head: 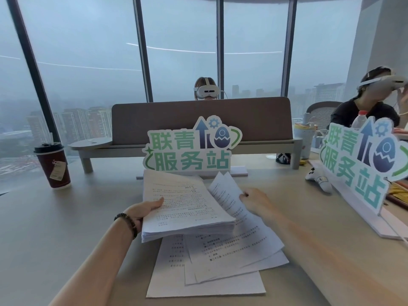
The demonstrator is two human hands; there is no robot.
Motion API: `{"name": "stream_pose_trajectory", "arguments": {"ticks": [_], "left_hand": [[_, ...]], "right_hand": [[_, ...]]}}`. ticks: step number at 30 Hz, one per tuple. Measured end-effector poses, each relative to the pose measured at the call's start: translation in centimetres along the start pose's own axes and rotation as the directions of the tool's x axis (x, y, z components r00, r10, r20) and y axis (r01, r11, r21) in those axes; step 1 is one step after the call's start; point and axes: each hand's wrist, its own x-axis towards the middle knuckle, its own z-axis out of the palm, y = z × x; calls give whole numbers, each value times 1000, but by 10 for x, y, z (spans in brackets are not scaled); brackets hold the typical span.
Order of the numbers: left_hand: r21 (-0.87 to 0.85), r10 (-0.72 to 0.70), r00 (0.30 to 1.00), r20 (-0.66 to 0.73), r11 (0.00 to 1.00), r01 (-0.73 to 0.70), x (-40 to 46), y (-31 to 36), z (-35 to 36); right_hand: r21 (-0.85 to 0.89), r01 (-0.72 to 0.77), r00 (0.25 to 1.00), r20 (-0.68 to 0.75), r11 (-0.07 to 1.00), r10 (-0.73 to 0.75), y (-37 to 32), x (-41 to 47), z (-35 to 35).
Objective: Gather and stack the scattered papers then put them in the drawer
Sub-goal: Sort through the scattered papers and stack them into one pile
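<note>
The left hand (143,209) holds a thick stack of papers (185,204) by its left edge, with the thumb on top of the top page and the fingers hidden under it. The stack is lifted a little off the surface (66,228) and tilts up. There is a dark bead bracelet (128,221) on the left wrist. The right hand (254,200) pinches a few loose sheets (227,195) by their right edge, and these sheets stand up just beside the stack, on its right. More loose papers (220,261) lie flat on the surface under and in front of the stack, spread out and lying over each other at different angles. Behind the papers stands a green and white sign (189,149) with big letters. A second sign (357,162) like it stands on the right, with a white game controller (319,177) near it. A dark red cup (53,165) with a black lid stands far to the left. A person wearing a white headset (206,90) sits behind a brown screen (198,120). No drawer shows here.
</note>
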Motion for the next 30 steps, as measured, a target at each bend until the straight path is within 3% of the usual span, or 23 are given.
{"name": "stream_pose_trajectory", "arguments": {"ticks": [10,14,24,30], "left_hand": [[-2,-5,1000,0,1000,5,4,-4,3],[16,-6,1000,0,1000,6,4,-5,5],[-38,13,1000,12,999,-13,-6,11,-15],[47,-43,998,37,998,41,0,3,-13]], "right_hand": [[312,-96,984,173,945,42,1,4,-4],[228,-61,984,174,972,21,2,1,-3],[126,6,999,-37,992,-2,12,4,-8],[-40,67,997,41,997,-65,7,3,0]]}}
